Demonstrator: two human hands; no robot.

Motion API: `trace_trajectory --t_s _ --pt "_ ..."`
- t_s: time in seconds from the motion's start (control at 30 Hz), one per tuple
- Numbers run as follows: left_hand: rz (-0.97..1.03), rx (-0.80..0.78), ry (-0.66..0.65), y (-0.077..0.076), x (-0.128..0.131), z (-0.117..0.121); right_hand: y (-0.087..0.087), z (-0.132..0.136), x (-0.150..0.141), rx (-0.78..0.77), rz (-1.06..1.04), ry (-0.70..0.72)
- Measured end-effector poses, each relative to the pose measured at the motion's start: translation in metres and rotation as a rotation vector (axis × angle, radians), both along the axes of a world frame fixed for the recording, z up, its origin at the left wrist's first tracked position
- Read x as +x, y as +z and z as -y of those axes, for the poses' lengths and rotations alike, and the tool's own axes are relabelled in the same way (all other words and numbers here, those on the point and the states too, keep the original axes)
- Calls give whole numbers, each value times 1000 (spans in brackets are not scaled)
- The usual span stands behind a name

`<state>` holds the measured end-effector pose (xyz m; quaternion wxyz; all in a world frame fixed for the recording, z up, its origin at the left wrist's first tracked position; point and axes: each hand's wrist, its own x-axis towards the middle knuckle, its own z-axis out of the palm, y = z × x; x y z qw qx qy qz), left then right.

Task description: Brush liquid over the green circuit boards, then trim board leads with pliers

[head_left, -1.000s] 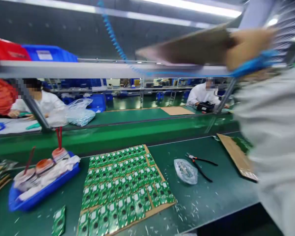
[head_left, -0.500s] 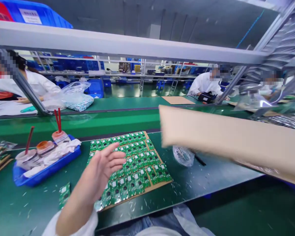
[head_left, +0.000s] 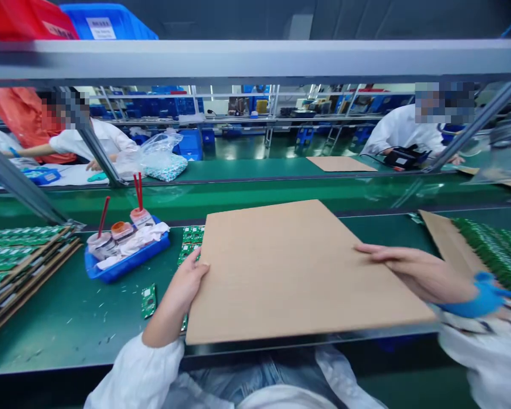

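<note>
Both my hands hold a flat brown cardboard sheet [head_left: 298, 272] level above the green workbench [head_left: 55, 324]. My left hand [head_left: 188, 281] grips its near left edge, and my right hand [head_left: 409, 264] lies along its right edge, fingers on top. Under the sheet, the array of green circuit boards [head_left: 191, 241] is mostly hidden, with only a strip showing at its far left. A single loose green circuit board [head_left: 149, 301] lies beside my left wrist. A blue band [head_left: 481, 295] circles my right wrist.
A blue tray [head_left: 125, 255] holds cups with red sticks and white cloth. Stacked boards on wooden strips [head_left: 21, 255] lie at far left, and boards on cardboard [head_left: 489, 250] at right. A metal shelf rail [head_left: 255, 59] crosses above. Two co-workers [head_left: 402, 130] sit beyond a green conveyor [head_left: 247, 193].
The cardboard sheet has swung from my right to the middle, now lying flat over the board array. My left hand, open before, now grips its edge. The pliers and plastic bag are out of sight.
</note>
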<state>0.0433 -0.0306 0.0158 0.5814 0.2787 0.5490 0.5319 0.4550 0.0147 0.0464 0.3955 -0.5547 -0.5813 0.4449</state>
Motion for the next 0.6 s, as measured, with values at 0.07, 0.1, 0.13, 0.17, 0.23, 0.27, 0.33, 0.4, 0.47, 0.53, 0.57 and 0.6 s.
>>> trace_trajectory --t_s 0.07,0.1,0.13,0.17,0.23,0.27,0.33,0.4,0.47,0.53,0.57,0.6 --pt "-82 -3 50 -5 -14 -5 -14 -21 -23 -98 -103 71" --pt "-125 -6 75 -7 -21 -7 -21 -30 -35 -114 -112 77" --pt "-168 -10 98 -10 -27 -9 -26 -38 -45 -121 -105 82" --pt "-206 -18 114 -12 -33 -10 -32 -44 -55 -120 -96 81" --pt "-256 -35 133 -15 -40 -11 -42 -53 -69 -109 -90 54" --pt "-266 -41 142 -16 -42 -11 -46 -55 -73 -107 -88 34" --pt "-265 -41 162 -17 -40 -11 -52 -58 -76 -136 -87 3" --pt "-248 6 142 -18 -34 -14 -54 -60 -73 -211 -86 5" --pt "-240 76 81 -19 -26 -19 -53 -60 -67 -289 -88 38" --pt "-273 129 11 -20 -23 -24 -50 -60 -62 -334 -91 69" --pt "-331 144 -5 -21 -23 -25 -48 -60 -62 -342 -93 79" --pt "-425 143 -5 -23 -26 -26 -47 -60 -63 -342 -94 84"
